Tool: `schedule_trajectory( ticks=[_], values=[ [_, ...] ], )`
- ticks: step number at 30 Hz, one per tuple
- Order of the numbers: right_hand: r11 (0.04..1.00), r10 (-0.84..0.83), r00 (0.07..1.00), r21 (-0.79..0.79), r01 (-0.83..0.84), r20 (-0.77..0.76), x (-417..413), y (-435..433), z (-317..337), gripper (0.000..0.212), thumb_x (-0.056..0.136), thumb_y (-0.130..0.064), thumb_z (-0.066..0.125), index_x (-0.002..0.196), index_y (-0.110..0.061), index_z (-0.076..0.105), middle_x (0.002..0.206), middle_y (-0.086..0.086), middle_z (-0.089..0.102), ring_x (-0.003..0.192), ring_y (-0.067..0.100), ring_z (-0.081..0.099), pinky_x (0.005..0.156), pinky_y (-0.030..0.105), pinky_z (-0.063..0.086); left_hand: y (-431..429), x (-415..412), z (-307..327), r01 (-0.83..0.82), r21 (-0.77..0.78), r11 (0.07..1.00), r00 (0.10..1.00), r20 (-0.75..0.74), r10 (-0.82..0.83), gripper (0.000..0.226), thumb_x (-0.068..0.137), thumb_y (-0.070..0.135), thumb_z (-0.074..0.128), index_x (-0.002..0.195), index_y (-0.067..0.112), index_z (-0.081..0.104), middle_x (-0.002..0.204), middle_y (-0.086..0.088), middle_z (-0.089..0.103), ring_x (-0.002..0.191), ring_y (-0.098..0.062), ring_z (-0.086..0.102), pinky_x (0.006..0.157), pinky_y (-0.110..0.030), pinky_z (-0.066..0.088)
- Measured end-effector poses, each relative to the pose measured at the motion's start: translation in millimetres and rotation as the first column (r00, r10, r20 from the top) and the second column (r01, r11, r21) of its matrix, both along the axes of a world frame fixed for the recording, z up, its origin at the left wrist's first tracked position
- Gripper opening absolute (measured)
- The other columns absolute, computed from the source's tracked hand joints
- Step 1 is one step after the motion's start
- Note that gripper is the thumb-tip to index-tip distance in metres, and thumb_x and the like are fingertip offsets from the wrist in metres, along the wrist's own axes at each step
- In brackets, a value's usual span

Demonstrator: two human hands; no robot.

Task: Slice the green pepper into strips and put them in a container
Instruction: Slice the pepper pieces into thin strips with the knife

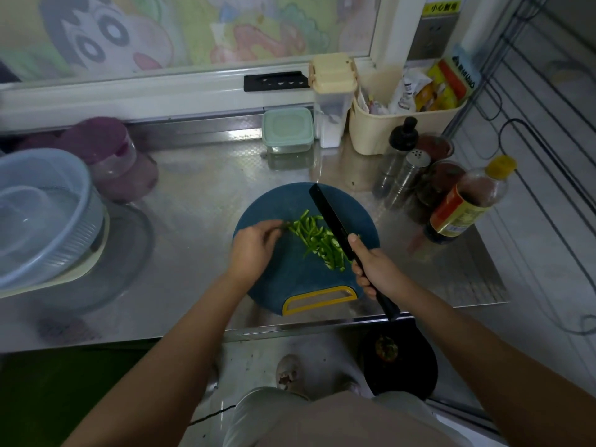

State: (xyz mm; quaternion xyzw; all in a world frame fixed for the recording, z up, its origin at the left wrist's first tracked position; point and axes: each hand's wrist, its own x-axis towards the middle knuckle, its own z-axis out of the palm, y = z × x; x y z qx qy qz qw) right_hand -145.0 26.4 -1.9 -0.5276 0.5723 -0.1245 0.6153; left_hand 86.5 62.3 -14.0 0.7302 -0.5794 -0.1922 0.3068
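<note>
Green pepper strips (317, 241) lie heaped on the blue cutting board (290, 279), apparently all sliced. None is in a container yet, so the transfer remains. The right hand (375, 269) grips the black knife (329, 217) just beside them. The left hand (254, 246) curls at the heap's edge; whether it pinches a piece, I cannot tell.

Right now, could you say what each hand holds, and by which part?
The right hand grips the knife by its handle; whether the left hand pinches pepper strips cannot be told.
</note>
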Motion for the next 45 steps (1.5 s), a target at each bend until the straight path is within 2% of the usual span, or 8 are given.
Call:
schedule_trajectory(
  ticks=[5, 8, 16, 22, 31, 38, 41, 45],
  values=[
    [0.998, 0.056, 0.998, -0.005, -0.056, -0.012, 16.4, 14.0, -7.4, 0.059, 0.09, -0.063, 0.036, 0.057, -0.014, 0.038, 0.042, -0.003, 0.033, 0.032, 0.011, 0.032, 0.037, 0.022, 0.027, 17.9, 56.0, 6.2, -0.039, 0.365, 0.93, 0.996, 0.091, 0.006, 0.048, 0.083, -0.001, 0.057, 0.128, 0.016, 0.056, 0.13, -0.012, 0.049, 0.117, -0.026, 0.05, 0.098, -0.031, 0.04],
    [0.997, 0.07, 0.997, 0.029, -0.07, 0.012, 28.0, 26.9, -12.2, 0.059, 0.091, -0.061, 0.037, 0.057, -0.014, 0.037, 0.043, -0.002, 0.031, 0.031, 0.012, 0.03, 0.036, 0.02, 0.026, 28.9, 71.0, -2.6, 0.05, 0.465, 0.884, 0.997, -0.073, -0.017, 0.041, 0.083, -0.005, 0.058, 0.116, 0.019, 0.062, 0.123, -0.01, 0.055, 0.102, -0.022, 0.058, 0.088, -0.03, 0.049],
    [0.982, 0.165, 0.984, -0.082, -0.171, -0.072, 48.9, 59.7, -33.5, 0.065, 0.091, -0.065, 0.03, 0.046, -0.017, 0.032, 0.042, 0.0, 0.032, 0.037, 0.015, 0.034, 0.045, 0.026, 0.029, 34.4, 31.9, -22.8, -0.225, 0.283, 0.932, 0.915, -0.267, 0.302, 0.01, 0.082, 0.009, 0.069, 0.084, 0.013, 0.06, 0.08, -0.002, 0.063, 0.072, -0.017, 0.06, 0.066, -0.026, 0.049],
    [0.931, 0.225, 0.958, -0.25, -0.265, -0.176, 51.4, 73.1, -45.3, 0.067, 0.088, -0.064, 0.026, 0.042, -0.016, 0.032, 0.04, 0.001, 0.038, 0.043, 0.011, 0.04, 0.059, 0.038, 0.034, 48.3, -9.0, -49.2, -0.247, 0.205, 0.947, 0.923, -0.249, 0.295, 0.028, 0.08, 0.005, 0.067, 0.081, 0.028, 0.052, 0.086, -0.001, 0.063, 0.08, -0.016, 0.062, 0.074, -0.035, 0.052],
    [0.812, 0.267, 0.893, -0.414, -0.411, -0.362, 35.0, 86.1, -70.1, 0.093, 0.078, -0.081, 0.0, 0.077, -0.012, 0.063, 0.073, 0.008, 0.066, 0.075, 0.024, 0.063, 0.069, 0.041, 0.048, 53.7, -8.8, -56.8, -0.306, 0.147, 0.941, 0.922, -0.202, 0.331, 0.016, 0.077, -0.001, 0.064, 0.09, 0.008, 0.059, 0.091, -0.008, 0.062, 0.083, -0.023, 0.059, 0.074, -0.038, 0.05],
    [0.786, 0.272, 0.877, -0.434, -0.44, -0.397, 40.2, 90.0, -63.6, 0.059, 0.099, -0.047, 0.022, 0.087, -0.006, 0.063, 0.079, 0.016, 0.066, 0.079, 0.032, 0.062, 0.069, 0.041, 0.047, 52.0, -14.9, -49.6, -0.302, 0.19, 0.934, 0.9, -0.266, 0.345, 0.03, 0.076, -0.008, 0.062, 0.081, 0.019, 0.048, 0.084, 0.0, 0.06, 0.078, -0.013, 0.057, 0.063, -0.017, 0.043],
    [0.851, 0.228, 0.917, -0.39, -0.352, -0.329, 40.7, 88.7, -57.8, 0.065, 0.098, -0.049, 0.026, 0.07, -0.003, 0.062, 0.07, 0.014, 0.065, 0.072, 0.026, 0.061, 0.067, 0.037, 0.045, 50.6, -16.8, -47.8, -0.325, 0.196, 0.925, 0.879, -0.299, 0.372, 0.032, 0.075, -0.016, 0.052, 0.079, 0.016, 0.051, 0.08, 0.004, 0.06, 0.077, -0.008, 0.057, 0.063, -0.011, 0.043],
    [0.827, 0.302, 0.887, -0.368, -0.426, -0.349, 41.6, 87.0, -54.1, 0.062, 0.099, -0.05, 0.022, 0.091, -0.006, 0.064, 0.079, 0.014, 0.067, 0.078, 0.029, 0.062, 0.073, 0.039, 0.049, 49.7, -19.4, -44.4, -0.366, 0.206, 0.907, 0.854, -0.313, 0.416, 0.031, 0.074, -0.019, 0.046, 0.079, 0.011, 0.054, 0.075, 0.008, 0.058, 0.072, 0.0, 0.054, 0.058, -0.001, 0.039]
  ],
)
